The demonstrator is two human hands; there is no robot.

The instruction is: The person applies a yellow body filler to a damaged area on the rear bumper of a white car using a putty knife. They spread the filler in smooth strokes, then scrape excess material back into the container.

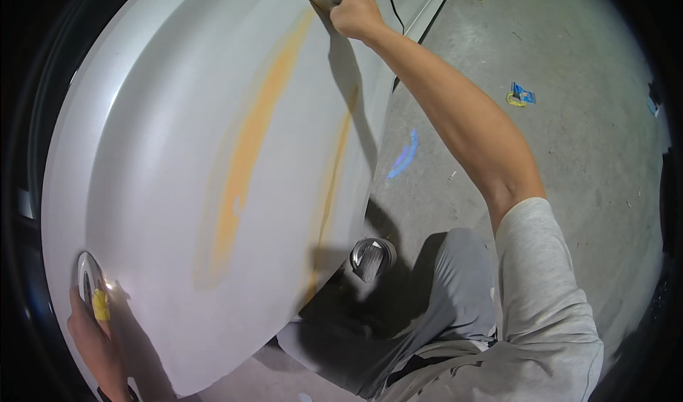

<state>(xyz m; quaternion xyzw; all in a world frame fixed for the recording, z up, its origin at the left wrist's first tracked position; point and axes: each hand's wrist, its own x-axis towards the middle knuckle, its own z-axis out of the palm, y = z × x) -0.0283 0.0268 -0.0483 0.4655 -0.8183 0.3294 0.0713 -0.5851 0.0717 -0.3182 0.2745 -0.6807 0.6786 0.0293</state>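
My right hand (356, 14) is stretched out to the far end of a silvery-white car door (171, 153). Its fingers are closed on a thin, flat filler spreader (324, 2), whose edge meets the panel at the top of a long yellow-orange filler streak (252, 135). To the right of it runs a second, narrower filler streak (336, 167). At the lower left my left hand (96, 341) is closed round the door handle (87, 270); a yellow wrap (101, 304) covers part of one finger. Some of its fingers are hidden.
An open round tin (372, 260) with something flat across it stands on the concrete floor (583, 188), beside my knee (462, 274). Farther right lies a blue and yellow wrapper (521, 94). A bluish-purple mark (404, 155) shows on the floor near the door's edge.
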